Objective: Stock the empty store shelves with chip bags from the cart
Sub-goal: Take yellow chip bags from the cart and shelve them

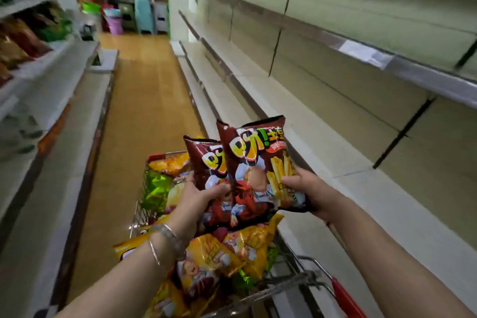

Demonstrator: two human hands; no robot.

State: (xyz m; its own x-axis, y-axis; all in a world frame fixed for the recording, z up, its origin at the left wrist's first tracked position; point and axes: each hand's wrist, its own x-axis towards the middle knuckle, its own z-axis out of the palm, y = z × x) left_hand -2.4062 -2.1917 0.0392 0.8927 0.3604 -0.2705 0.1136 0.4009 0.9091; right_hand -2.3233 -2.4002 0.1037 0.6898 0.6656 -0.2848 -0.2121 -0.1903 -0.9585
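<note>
The stocking is only beginning, I judge: the left hand (198,196) is gripping one brown bag (206,162) and the right hand (307,191) the second brown bag (255,162) above the full cart (291,282), while the right-side shelves (322,142) are standing bare.

Count log, head view.
Brown bags (258,170): 2, one per grip, at 12 o'clock over the cart.
Grips: 2, left grip (198,199) and right grip (307,193).
Cart (291,279): 1.
Yellow bags (214,250) in cart: at least 4; overlap hides the full number.
Green bags (154,186) in cart: at least 2.
Bracelets (167,237): 2, left wrist.
Shelves (413,72) at 3 o'clock: at least 4 tiers.
</note>
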